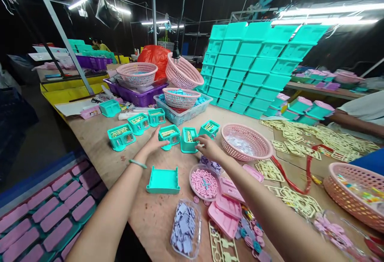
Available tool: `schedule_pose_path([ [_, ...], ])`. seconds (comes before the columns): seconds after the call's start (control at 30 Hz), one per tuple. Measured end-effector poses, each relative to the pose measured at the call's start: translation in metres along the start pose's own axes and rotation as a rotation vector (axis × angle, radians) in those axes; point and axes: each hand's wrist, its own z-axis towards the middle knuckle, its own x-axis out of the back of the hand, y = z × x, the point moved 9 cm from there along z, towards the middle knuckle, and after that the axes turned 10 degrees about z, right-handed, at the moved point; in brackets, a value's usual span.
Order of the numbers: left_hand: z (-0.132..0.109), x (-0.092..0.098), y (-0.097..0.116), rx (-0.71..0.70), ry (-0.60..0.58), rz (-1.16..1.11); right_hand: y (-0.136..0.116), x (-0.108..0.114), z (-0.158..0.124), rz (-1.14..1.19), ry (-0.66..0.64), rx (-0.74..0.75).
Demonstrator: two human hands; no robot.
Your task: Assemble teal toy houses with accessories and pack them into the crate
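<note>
My left hand (153, 143) is open, thumb and fingers apart, beside a small teal box (169, 139) holding pale yellow pieces; its thumb reaches the box's near side. My right hand (207, 147) has its fingers spread and slightly bent at the right side of another teal box (189, 145), also with yellow pieces inside. Whether those fingertips touch the box I cannot tell. Behind the right hand stands a third filled box (209, 127). More such boxes (121, 138) line up to the left. Between my forearms lies an empty teal tray-like part (163, 181).
A round bowl of pink pieces (204, 182), a clear tub of lavender pieces (185, 230) and pink plates (225, 216) lie near my right forearm. A pink basket (247, 142) holds clear bags. Stacked teal boxes (249, 70) rise behind. Another person's arm (354, 124) is at right.
</note>
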Motion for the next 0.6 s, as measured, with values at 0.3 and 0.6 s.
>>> schedule_pose_path([
  [0.3, 0.02, 0.059, -0.044, 0.137, 0.229, 0.092, -0.015, -0.027, 0.022, -0.088, -0.02, -0.051],
  [0.6, 0.023, 0.068, -0.048, 0.177, 0.406, 0.227, -0.003, -0.027, 0.046, 0.384, 0.132, -0.094],
])
